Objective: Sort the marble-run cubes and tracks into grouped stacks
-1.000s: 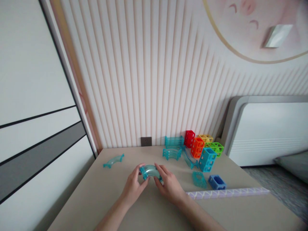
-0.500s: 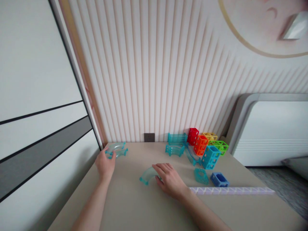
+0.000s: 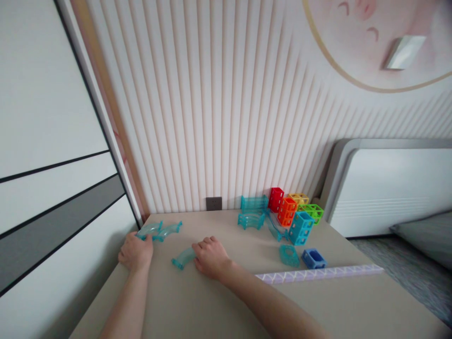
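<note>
My left hand point(image 3: 136, 252), at the table's left edge, has its fingers closed on the near end of a clear teal curved track piece point(image 3: 149, 229). Close beside that piece lies a second curved track piece point(image 3: 171, 230); whether the two touch is hard to tell. My right hand point(image 3: 212, 257) rests low over the middle of the table. Its fingers close around the right end of another teal curved track piece point(image 3: 183, 258), whose left end shows on the tabletop. That gripped end is hidden under my fingers.
At the back right are teal track pieces point(image 3: 251, 220), with red point(image 3: 276, 200), orange point(image 3: 287, 211), yellow, green and blue point(image 3: 301, 228) lattice blocks. Nearer are a flat teal piece point(image 3: 289, 255), a blue block point(image 3: 314, 259) and a lilac strip point(image 3: 321, 274) across the table point(image 3: 197, 310).
My right hand has slid left across the table with its curved track piece. The left hand has drawn its piece left and nearer to me. The view has shifted slightly.
</note>
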`<state>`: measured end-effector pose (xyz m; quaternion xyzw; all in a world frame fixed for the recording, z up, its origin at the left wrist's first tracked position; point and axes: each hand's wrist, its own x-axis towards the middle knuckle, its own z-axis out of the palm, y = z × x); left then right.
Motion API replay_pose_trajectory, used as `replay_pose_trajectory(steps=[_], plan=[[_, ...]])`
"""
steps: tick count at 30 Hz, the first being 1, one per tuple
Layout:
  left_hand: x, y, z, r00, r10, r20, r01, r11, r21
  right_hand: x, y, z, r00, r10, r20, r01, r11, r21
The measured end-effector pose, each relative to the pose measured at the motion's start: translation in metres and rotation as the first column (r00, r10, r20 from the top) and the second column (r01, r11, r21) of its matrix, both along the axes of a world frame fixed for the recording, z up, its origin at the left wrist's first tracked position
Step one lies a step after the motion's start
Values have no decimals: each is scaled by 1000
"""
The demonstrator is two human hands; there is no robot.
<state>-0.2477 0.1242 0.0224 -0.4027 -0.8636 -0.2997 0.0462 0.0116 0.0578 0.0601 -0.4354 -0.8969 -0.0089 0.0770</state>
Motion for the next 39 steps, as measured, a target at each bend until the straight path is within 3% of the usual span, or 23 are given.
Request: replay_pose_trajectory(steps=[5, 8, 13, 18, 22, 27, 32, 39], plan=[[0, 2, -2, 1000, -6, 7, 7, 999, -52, -26, 16, 1, 998, -57, 13, 57, 998, -17], [0, 3, -3, 1000, -18, 3, 18, 996, -84, -18, 20, 7, 997, -78, 15, 78, 996, -39], [4, 3, -5, 999, -47, -22, 43, 991, -127, 54, 45, 42, 968, -249, 2, 249, 968, -29], [8, 2, -5, 995, -92, -42, 86, 987, -133, 149, 71, 69, 873, -483, 71, 487, 871, -67], [11, 0, -1, 993, -115, -16, 113, 987, -110, 187, 72, 60, 820, -549, 165, 571, 805, -159], [22, -6, 6, 989, -119, -91, 125, 990, 68, 188, 70, 43, 773, -598, 213, 632, 758, -161], [42, -13, 13, 935, -257, -243, 320, 908, 271, 179, 72, 40, 747, -602, 282, 658, 729, -189], [85, -34, 23, 761, -529, -376, 638, 713, 289, 168, 68, 35, 746, -610, 268, 663, 718, -211]])
